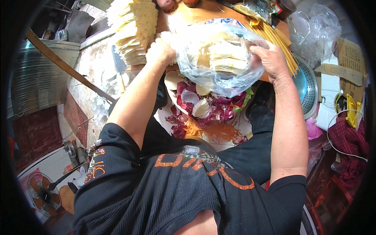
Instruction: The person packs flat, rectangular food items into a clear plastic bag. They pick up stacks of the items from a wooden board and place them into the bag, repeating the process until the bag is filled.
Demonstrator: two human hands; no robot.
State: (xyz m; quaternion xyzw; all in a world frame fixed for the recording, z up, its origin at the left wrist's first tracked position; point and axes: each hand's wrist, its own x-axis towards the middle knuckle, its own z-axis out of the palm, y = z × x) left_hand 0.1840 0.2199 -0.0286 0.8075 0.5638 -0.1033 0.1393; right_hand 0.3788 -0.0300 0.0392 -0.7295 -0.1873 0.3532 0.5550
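Note:
My right hand (271,60) pinches the rim of a clear plastic bag (223,80) between thumb and fingers. Inside the bag lies a bundle of pale, layered food pieces (229,57), perhaps folded tofu sheets. My left hand (160,53) is curled at the bag's left side around similar pale pieces (169,38), washed out by glare. Just left of that hand rises a tall stack of the same layered pieces (135,32) on the wooden table (188,14). Below the bag, red onion skins (217,108) and orange carrot peelings (220,130) cover the floor between my legs.
Thin wooden skewers (273,41) lie along the table's right side beside a dark-lidded jar (285,8). A metal colander (310,88) and a cardboard box (351,64) stand at right. A cleaver (117,63) is at the table's left; a fan (44,195) is lower left.

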